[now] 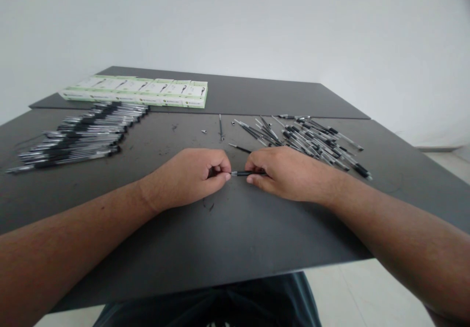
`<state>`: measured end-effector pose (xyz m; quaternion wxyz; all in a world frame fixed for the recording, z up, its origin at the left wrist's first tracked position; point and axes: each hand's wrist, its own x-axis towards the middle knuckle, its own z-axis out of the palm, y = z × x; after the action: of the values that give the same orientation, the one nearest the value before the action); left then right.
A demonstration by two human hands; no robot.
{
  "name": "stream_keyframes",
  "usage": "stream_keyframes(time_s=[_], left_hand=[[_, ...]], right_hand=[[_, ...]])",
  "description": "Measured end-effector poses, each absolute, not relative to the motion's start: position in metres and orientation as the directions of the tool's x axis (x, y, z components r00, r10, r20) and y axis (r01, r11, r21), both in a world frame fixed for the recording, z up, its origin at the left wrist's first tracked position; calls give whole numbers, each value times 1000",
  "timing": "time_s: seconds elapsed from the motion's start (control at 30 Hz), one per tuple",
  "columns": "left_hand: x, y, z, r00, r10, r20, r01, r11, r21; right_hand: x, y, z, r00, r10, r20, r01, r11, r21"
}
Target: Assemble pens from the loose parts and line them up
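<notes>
You hold the pen (244,173) crosswise over the table (235,239), silver tip pointing left, your left hand (193,177) pinching that end and your right hand (284,173) closed round the black barrel (both snugly). A dark refill (240,148) lies just beyond, scattered pens (312,143) rightward, lined-up pens (81,134) and boxes (147,92) leftward.

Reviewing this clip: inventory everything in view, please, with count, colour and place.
Wall: one, pale, behind
Floor: one, light, right and below
Tabletop: one or two sections, dark grey, centre
Boxes: about six, white-green, far left
Pens: many, black-silver, left
Barrels: many, clear-black, right
Thin rods: several, mostly dark, centre-right
Small pieces: at least two, silver, centre
Dark marks: several, black, centre-left
Held pen: one, black-silver, between hands
Clothing: dark, bottom
Left hand: one, silver end
Right hand: one, black body
</notes>
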<state>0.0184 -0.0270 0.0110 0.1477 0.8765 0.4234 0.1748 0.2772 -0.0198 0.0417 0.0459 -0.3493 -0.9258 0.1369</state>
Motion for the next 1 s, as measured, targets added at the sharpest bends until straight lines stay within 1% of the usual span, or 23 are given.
stream_keyframes(time_s=[0.1, 0.17, 0.27, 0.33, 0.47, 0.53, 0.67, 0.73, 0.87, 1.0], left_hand=[[18, -27, 11, 584, 792, 181, 686, -600, 411], [18, -26, 11, 585, 792, 177, 686, -599, 413], [18, -27, 11, 583, 794, 174, 688, -596, 414], [18, -27, 11, 580, 795, 177, 689, -595, 413], [18, -27, 11, 577, 797, 179, 690, -593, 415], [18, -27, 11, 580, 795, 177, 687, -594, 419], [18, -26, 11, 582, 793, 178, 683, -596, 421], [18, -26, 11, 580, 794, 181, 684, -596, 421], [18, -27, 12, 585, 792, 176, 681, -598, 423], [19, -27, 12, 583, 791, 183, 680, -599, 424]], right_hand=[[277, -20, 42, -775, 631, -31, 616, 744, -258], [277, -20, 41, -782, 623, -31, 607, 749, -266], [278, -21, 41, -764, 645, 0, 614, 727, -306], [278, -21, 41, -751, 660, 6, 626, 715, -311], [277, -21, 42, -775, 632, -16, 614, 747, -256], [277, -21, 42, -785, 619, -15, 601, 757, -254], [277, -20, 41, -757, 654, -3, 624, 721, -303], [278, -20, 41, -748, 663, -14, 637, 713, -294], [277, -19, 40, -786, 618, -29, 604, 757, -248], [276, -20, 40, -784, 620, -25, 602, 750, -274]])
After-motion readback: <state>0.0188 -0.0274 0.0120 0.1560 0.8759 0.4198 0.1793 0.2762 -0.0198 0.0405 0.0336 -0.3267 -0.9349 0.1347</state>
